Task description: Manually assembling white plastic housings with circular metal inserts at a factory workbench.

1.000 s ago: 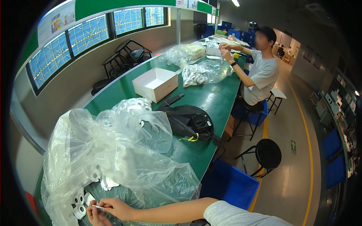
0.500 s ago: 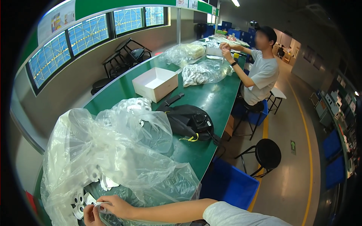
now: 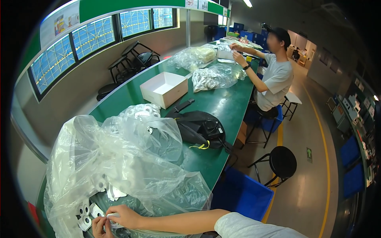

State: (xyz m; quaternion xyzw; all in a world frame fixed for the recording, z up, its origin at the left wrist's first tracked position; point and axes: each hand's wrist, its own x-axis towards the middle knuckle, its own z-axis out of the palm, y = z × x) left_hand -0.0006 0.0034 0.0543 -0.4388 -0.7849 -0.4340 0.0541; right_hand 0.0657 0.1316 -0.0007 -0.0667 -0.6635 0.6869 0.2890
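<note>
At the lower left, my right hand (image 3: 124, 216) pinches a small white part (image 3: 114, 215) between its fingertips. My left hand (image 3: 101, 227) meets it from the left, its fingertips closed on the same part; my fingers hide much of its shape. Just beyond my hands, several white pieces with dark round holes (image 3: 84, 222) lie on the green table. A large clear plastic bag (image 3: 131, 170) sprawls over the table, with more white pieces (image 3: 112, 192) at its opening.
A black bag (image 3: 200, 129) and an open white box (image 3: 164, 89) stand farther along the table (image 3: 139, 90). A co-worker (image 3: 278, 67) sits at its right side, hands raised. A blue bin (image 3: 242, 194) and a black stool (image 3: 282, 162) are on the floor at right.
My hands have shifted slightly and turned the small white part between them. The co-worker's hands have moved a little apart.
</note>
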